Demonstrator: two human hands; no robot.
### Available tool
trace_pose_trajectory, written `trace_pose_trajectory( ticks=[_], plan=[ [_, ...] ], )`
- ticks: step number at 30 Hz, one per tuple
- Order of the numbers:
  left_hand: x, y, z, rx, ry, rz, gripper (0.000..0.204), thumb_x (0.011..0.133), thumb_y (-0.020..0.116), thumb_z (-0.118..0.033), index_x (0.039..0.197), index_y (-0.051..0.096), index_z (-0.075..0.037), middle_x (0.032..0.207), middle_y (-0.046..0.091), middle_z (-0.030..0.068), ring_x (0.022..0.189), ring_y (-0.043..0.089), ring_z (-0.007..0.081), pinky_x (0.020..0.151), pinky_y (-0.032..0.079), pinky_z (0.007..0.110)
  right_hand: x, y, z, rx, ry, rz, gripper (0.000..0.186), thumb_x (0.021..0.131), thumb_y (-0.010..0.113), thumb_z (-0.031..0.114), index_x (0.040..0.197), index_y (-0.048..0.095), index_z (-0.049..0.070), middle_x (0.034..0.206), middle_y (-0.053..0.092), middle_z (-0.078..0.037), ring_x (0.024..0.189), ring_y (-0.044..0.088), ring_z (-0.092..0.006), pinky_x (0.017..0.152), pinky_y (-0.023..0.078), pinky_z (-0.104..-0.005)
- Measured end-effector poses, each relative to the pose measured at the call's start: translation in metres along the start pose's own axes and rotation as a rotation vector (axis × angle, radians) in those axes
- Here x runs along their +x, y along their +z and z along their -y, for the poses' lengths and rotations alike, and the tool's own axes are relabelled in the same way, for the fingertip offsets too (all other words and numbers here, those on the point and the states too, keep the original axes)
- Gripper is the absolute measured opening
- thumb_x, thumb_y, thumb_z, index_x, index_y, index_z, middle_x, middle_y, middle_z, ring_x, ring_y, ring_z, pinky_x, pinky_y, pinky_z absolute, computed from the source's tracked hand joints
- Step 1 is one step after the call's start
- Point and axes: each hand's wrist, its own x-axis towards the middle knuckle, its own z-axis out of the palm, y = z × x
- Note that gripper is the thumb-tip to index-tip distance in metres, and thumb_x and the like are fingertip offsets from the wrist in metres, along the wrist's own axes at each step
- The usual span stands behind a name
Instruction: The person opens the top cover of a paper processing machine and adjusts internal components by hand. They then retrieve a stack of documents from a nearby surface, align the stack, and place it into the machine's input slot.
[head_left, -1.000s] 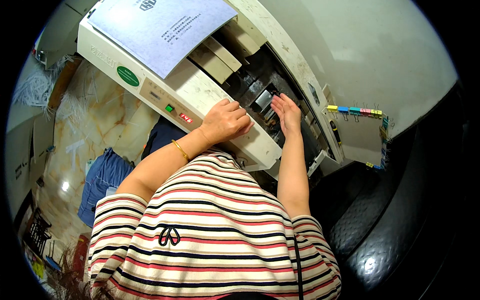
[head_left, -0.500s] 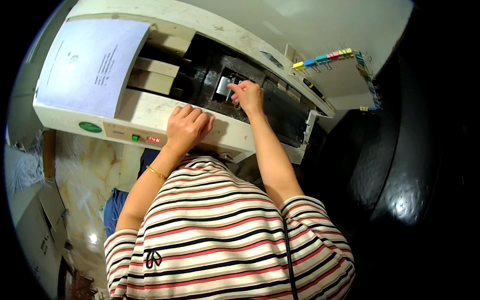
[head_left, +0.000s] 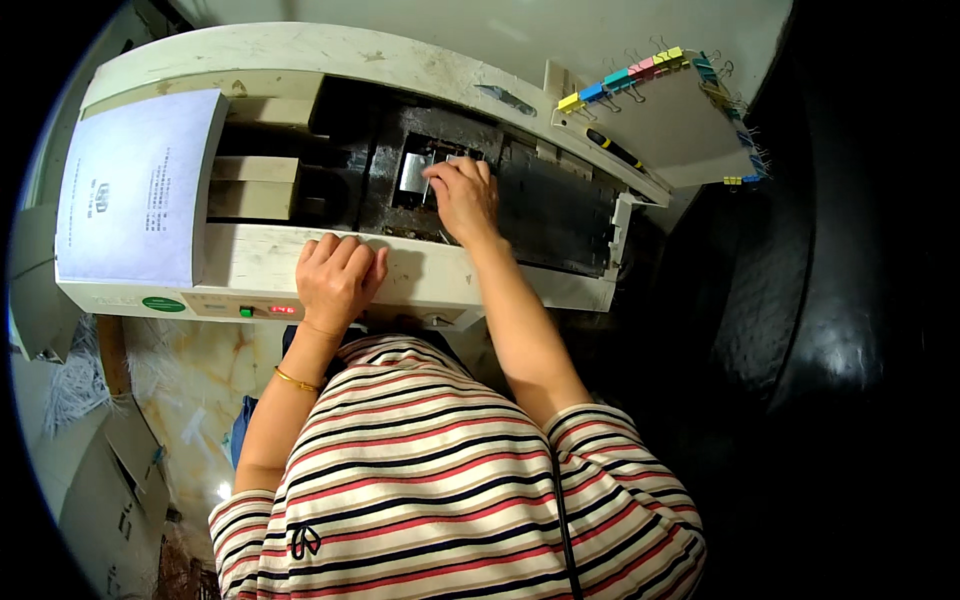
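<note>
A long off-white machine (head_left: pixel 250 255) has an open dark track, green switch and red display. My left hand (head_left: pixel 340 275) rests on its front edge, fingers curled over the rim. My right hand (head_left: pixel 462 200) reaches into the dark recess, fingers bent at a silver metal piece (head_left: pixel 413 173); whether they grip it is hidden. A thick document with a pale cover (head_left: pixel 135 185) lies on the machine's left end, left of both hands. Cream blocks (head_left: pixel 250 185) sit in the track between the document and my right hand.
At the right, a board (head_left: pixel 680 130) carries several coloured binder clips along its edges, beside a yellow and black tool (head_left: pixel 612 147). Paper shreds (head_left: pixel 75 380) and grey cabinets (head_left: pixel 115 490) are at the lower left. A dark quilted surface (head_left: pixel 770 320) fills the right side.
The view has turned and shifted, so the machine now lies more level. My right hand's fingers have bent down onto the silver piece. My left hand stays on the front edge.
</note>
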Motion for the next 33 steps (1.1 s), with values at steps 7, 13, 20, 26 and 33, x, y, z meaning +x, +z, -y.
trace_pose_trajectory(
  ticks=[7,13,20,26,33],
  plan=[
    [0.0,0.002,-0.002,0.005,-0.002,0.008,0.026,0.072,0.07,-0.011,0.062,0.047,-0.01,0.062,0.047,0.0033,0.06,0.046,0.022,0.055,0.035,0.034,-0.046,-0.048,-0.132,0.385,0.302,-0.139,0.016,0.087,0.061,0.013,0.1,0.068,0.004,0.093,0.069,-0.013,0.082,0.066,-0.0192,0.072,0.05,-0.03],
    [0.001,0.003,-0.004,0.042,-0.019,0.011,0.026,0.074,0.07,-0.009,0.062,0.046,-0.009,0.063,0.047,0.0044,0.06,0.046,0.0236,0.055,0.035,0.035,-0.114,-0.103,-0.218,0.073,0.858,-0.057,0.025,0.091,0.061,0.026,0.09,0.069,0.003,0.078,0.067,-0.004,0.073,0.061,-0.0113,0.064,0.049,-0.0258],
    [-0.001,0.008,-0.004,0.095,-0.009,0.032,0.029,0.073,0.071,-0.01,0.061,0.045,-0.011,0.061,0.045,0.0027,0.057,0.045,0.0226,0.053,0.035,0.034,-0.177,-0.12,-0.325,-0.053,0.692,-0.112,0.043,0.087,0.042,-0.003,0.126,0.057,0.009,0.1,0.064,-0.011,0.086,0.06,-0.0208,0.074,0.05,-0.0294],
    [-0.003,0.013,-0.002,0.111,0.009,0.033,0.031,0.076,0.069,-0.01,0.062,0.041,-0.01,0.06,0.044,0.0036,0.056,0.043,0.0229,0.052,0.033,0.033,-0.149,-0.118,-0.339,-0.129,0.71,0.015,0.043,0.089,0.044,0.0,0.128,0.055,0.014,0.104,0.061,-0.014,0.095,0.059,-0.0276,0.084,0.048,-0.0358],
    [-0.004,0.014,-0.003,0.123,0.004,0.03,0.029,0.078,0.068,-0.01,0.063,0.043,-0.009,0.06,0.045,0.0041,0.056,0.043,0.0232,0.052,0.034,0.033,-0.142,-0.117,-0.325,-0.4,0.535,-0.017,0.023,0.086,0.062,0.015,0.108,0.067,0.015,0.102,0.064,-0.012,0.094,0.061,-0.0335,0.079,0.05,-0.0414]
  ],
)
